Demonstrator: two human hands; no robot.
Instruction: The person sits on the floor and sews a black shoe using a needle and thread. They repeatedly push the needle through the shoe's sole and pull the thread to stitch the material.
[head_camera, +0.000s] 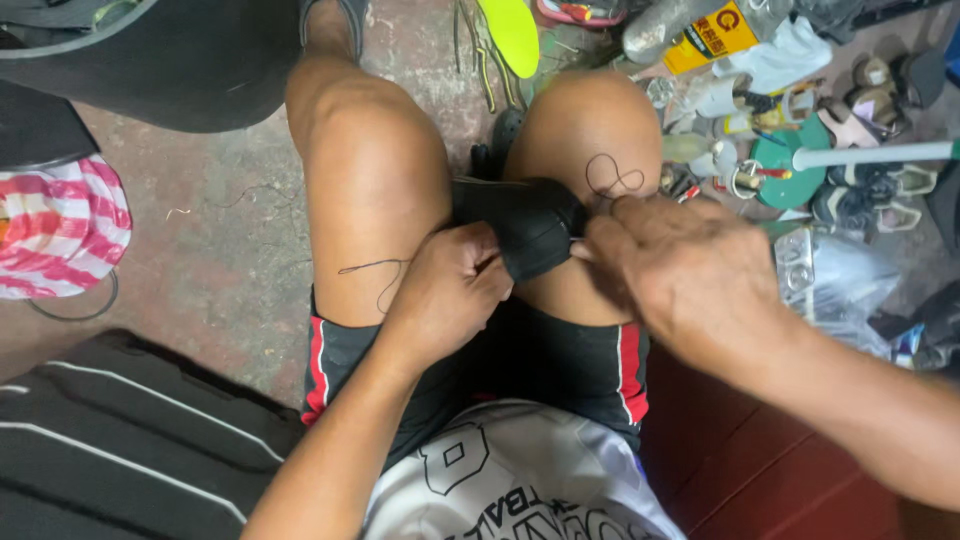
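White shirt cloth (520, 480) with dark lettering fills the bottom of the view, closest to the lens, with black shorts (560, 365) trimmed in red and white just beyond it. Above the shorts both hands meet at a black shoe (525, 235) wedged between the person's bare knees. The left hand (450, 290) is curled tight around the near end of the shoe, knuckles up, gripping it from below and from its own side. The right hand (680, 270) comes in from the other side, fingers pinched together against the shoe's edge; it seems to hold a needle or the thread's end there, though the pinch is too small to make out. Black thread (612, 178) loops over the knee just beyond the right hand, and another strand (378, 272) trails across the thigh just left of the left hand.

Beyond the right hand, on the floor, lies a clutter of sandals (870, 190), a green round base with a white pole (800, 160), a yellow glue can (708, 36) and clear plastic bags (830, 280). Farther ahead of both hands, a yellow-green insole (512, 32) lies on the concrete. Well to the left of the left hand sits a pink-and-white striped bag (60, 225), and nearer the camera on that side a black bag with white stripes (130, 440).
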